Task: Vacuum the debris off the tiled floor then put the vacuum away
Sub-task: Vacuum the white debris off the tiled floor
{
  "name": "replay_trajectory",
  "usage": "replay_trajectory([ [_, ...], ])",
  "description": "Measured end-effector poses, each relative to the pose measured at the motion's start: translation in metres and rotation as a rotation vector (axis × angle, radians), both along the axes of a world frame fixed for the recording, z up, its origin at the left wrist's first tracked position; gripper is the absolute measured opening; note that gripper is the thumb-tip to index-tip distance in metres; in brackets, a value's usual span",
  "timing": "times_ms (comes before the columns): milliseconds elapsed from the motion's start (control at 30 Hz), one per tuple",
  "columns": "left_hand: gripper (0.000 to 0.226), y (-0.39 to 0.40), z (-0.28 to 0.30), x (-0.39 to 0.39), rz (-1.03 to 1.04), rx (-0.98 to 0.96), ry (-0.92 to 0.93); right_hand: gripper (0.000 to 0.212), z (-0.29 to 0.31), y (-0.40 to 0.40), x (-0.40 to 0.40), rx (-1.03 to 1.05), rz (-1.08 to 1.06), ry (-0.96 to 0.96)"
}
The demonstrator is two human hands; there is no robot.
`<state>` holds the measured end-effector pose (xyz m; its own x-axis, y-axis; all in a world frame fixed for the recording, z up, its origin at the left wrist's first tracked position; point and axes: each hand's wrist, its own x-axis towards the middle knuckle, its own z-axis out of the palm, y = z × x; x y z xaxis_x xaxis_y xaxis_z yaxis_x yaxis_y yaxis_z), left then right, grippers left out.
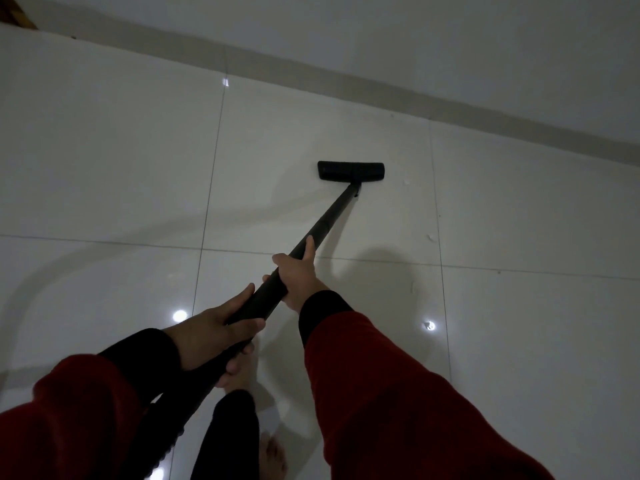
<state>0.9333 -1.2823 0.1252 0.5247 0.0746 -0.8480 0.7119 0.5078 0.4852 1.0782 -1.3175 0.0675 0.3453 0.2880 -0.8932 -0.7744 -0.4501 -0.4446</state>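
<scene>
Red fleece sleeves with black cuffs (398, 393) fill the bottom of the view, and between them a bare foot (273, 455) stands on the glossy white tiled floor (104, 168). Left hand (211, 327) wraps the long black vacuum wand (329, 220) low on its shaft, fingers curled fully round it. Right hand (298, 275) grips higher up, fingers closed round the tube with the thumb laid along it. From the hands the wand runs up and to the right, its far end pointing toward the grey skirting (450, 105). Its flat black floor head (350, 170) rests on the tiles (crosswise to the wand), near the skirting. Small pale scraps of debris (431, 238) lie just right of it.
</scene>
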Motion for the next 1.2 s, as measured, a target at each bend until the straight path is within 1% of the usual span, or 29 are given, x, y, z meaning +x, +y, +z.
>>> replay_trajectory([
  [300,0.068,0.092,-0.009,0.071,-0.006,-0.015,0.005,0.085,-0.005,0.092,0.067,-0.004,-0.025,-0.017],
  [400,0.063,0.112,-0.009,0.091,0.037,-0.048,0.024,0.085,-0.007,0.113,0.087,-0.011,-0.021,-0.017],
  [600,0.062,0.140,-0.013,0.129,0.085,-0.064,0.029,0.084,-0.010,0.143,0.126,-0.006,0.020,-0.036],
  [767,0.063,0.150,-0.012,0.157,0.109,-0.084,0.034,0.083,-0.008,0.157,0.154,-0.044,0.032,-0.063],
  [933,0.062,0.155,-0.007,0.178,0.106,-0.105,0.041,0.082,-0.008,0.161,0.172,-0.075,-0.005,-0.072],
  [1200,0.064,0.149,0.013,0.215,0.071,-0.130,0.012,0.081,0.011,0.146,0.211,-0.107,-0.060,-0.102],
])
